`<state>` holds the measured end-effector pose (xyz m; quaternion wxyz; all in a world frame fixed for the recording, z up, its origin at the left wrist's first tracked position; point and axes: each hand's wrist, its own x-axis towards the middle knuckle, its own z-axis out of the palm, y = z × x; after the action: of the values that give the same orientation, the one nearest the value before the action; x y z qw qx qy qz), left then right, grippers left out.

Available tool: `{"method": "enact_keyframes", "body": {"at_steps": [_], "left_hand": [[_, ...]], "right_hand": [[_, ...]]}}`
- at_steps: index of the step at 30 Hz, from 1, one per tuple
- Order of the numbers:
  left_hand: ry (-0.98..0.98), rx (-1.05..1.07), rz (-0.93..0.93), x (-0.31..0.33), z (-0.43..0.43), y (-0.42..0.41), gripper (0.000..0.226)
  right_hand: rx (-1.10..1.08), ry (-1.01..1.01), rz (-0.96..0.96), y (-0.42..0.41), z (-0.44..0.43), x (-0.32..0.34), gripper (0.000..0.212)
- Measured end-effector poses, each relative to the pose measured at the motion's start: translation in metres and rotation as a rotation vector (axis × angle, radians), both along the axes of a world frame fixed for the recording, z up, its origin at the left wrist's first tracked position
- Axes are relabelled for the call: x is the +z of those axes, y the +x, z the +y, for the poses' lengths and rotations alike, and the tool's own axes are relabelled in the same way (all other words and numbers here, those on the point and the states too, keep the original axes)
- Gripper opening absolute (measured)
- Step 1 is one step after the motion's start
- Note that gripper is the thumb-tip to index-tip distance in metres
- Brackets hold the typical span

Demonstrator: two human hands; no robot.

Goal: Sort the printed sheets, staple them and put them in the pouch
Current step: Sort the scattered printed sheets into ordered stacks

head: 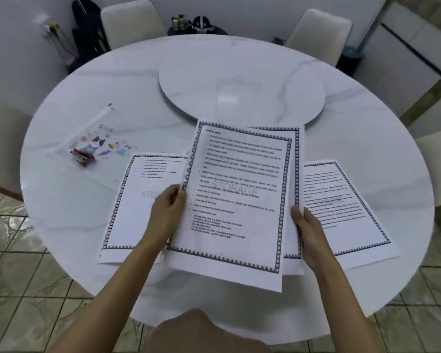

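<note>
I hold a small stack of printed sheets (236, 200) with blue patterned borders above the round white table (214, 309). My left hand (167, 212) pinches the left edge of the top sheet. My right hand (309, 235) grips the right edge of the sheets behind it. Another printed sheet (127, 212) lies flat on the table to the left, and one more sheet (349, 215) lies to the right. A red stapler (82, 156) rests on a clear pouch (97, 143) with coloured pictures, at the left of the table.
A round turntable (242, 80) sits at the table's middle, just beyond the sheets. Pale chairs (130, 21) stand around the table. Dark bags and bottles (196, 24) are by the far wall. The floor is tiled.
</note>
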<state>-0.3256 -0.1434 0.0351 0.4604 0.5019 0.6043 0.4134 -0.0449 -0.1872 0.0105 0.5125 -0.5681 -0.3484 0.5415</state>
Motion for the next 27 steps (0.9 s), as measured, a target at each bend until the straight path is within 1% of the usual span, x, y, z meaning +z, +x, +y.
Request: {"method": "enact_keyframes", "body": {"at_steps": [1, 3, 4, 6, 8, 10, 12, 14, 18, 20, 23, 25, 27], "left_hand": [[-0.039, -0.016, 0.001, -0.007, -0.003, 0.003, 0.021], [-0.103, -0.054, 0.004, -0.019, -0.009, 0.012, 0.02], [-0.118, -0.062, 0.013, -0.025, -0.013, 0.016, 0.021], [-0.138, -0.053, 0.055, -0.037, -0.021, 0.024, 0.025], [-0.16, -0.048, 0.083, -0.049, -0.029, 0.031, 0.026], [-0.166, -0.055, 0.101, -0.055, -0.036, 0.036, 0.026], [-0.128, -0.061, 0.102, -0.055, -0.039, 0.038, 0.025], [-0.063, -0.056, 0.083, -0.049, -0.037, 0.039, 0.022], [0.116, -0.025, 0.083, -0.029, -0.022, 0.041, 0.011], [0.173, 0.001, 0.034, -0.018, -0.014, 0.043, 0.009], [0.244, 0.021, -0.047, -0.008, -0.008, 0.049, 0.007], [0.277, 0.011, -0.067, -0.008, -0.006, 0.053, 0.01], [0.279, -0.005, -0.044, -0.014, -0.007, 0.057, 0.015]], "right_hand": [[0.017, -0.01, -0.039, -0.004, -0.003, -0.001, 0.059], [0.044, -0.042, -0.13, -0.012, -0.008, -0.005, 0.033], [0.052, -0.065, -0.16, -0.015, -0.009, -0.008, 0.03], [0.06, -0.159, -0.202, -0.023, -0.013, -0.013, 0.04], [0.065, -0.258, -0.192, -0.029, -0.016, -0.017, 0.048], [0.089, -0.29, -0.218, -0.032, -0.02, -0.021, 0.044], [0.106, -0.235, -0.308, -0.032, -0.024, -0.027, 0.032], [0.089, -0.143, -0.354, -0.031, -0.025, -0.026, 0.025], [-0.037, 0.032, -0.342, -0.036, -0.017, -0.005, 0.026], [-0.136, 0.106, -0.315, -0.035, -0.01, 0.003, 0.03], [-0.248, 0.161, -0.293, -0.031, -0.003, 0.007, 0.037], [-0.286, 0.167, -0.257, -0.029, -0.002, 0.007, 0.033], [-0.297, 0.157, -0.239, -0.029, -0.002, 0.005, 0.028]]}}
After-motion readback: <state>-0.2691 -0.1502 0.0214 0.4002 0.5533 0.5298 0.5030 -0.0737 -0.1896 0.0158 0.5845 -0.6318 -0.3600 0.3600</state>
